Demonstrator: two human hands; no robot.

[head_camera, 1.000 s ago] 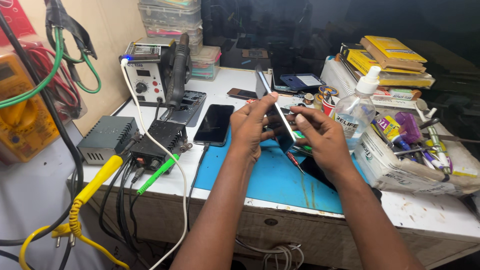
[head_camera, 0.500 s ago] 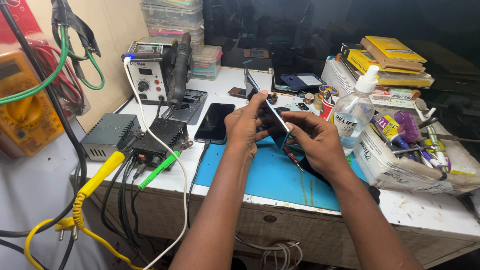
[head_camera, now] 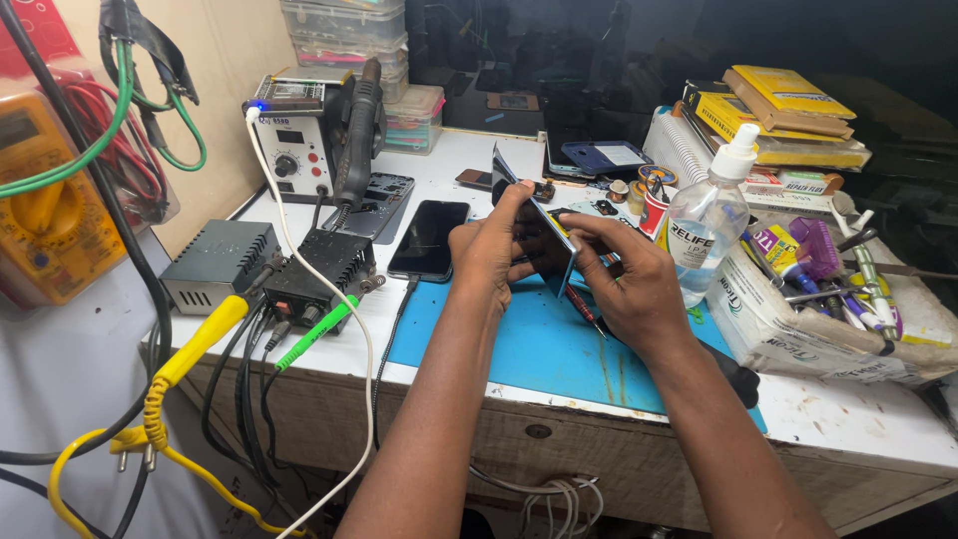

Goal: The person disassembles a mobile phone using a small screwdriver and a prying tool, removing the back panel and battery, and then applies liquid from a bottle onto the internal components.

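Both my hands hold a dark phone (head_camera: 544, 235) tilted up on edge above a blue work mat (head_camera: 544, 349). My left hand (head_camera: 489, 250) grips its left side, thumb up along the top edge. My right hand (head_camera: 624, 274) holds the right side, fingers on the screen face, and a thin red-handled tool (head_camera: 584, 307) sticks out under its palm. A second black phone (head_camera: 429, 240) lies flat on the white table (head_camera: 848, 419), left of my hands.
A hot-air rework station (head_camera: 309, 140) and grey power boxes (head_camera: 220, 265) stand at the left, with cables, a yellow plug (head_camera: 195, 344) and a yellow multimeter (head_camera: 50, 215). A clear spray bottle (head_camera: 709, 225), a box of pens and tools (head_camera: 828, 299) and stacked yellow boxes (head_camera: 778, 115) crowd the right.
My view has shifted slightly. Both hands keep hold of the phone and have tilted it a little; my right fingers have slid along its face.
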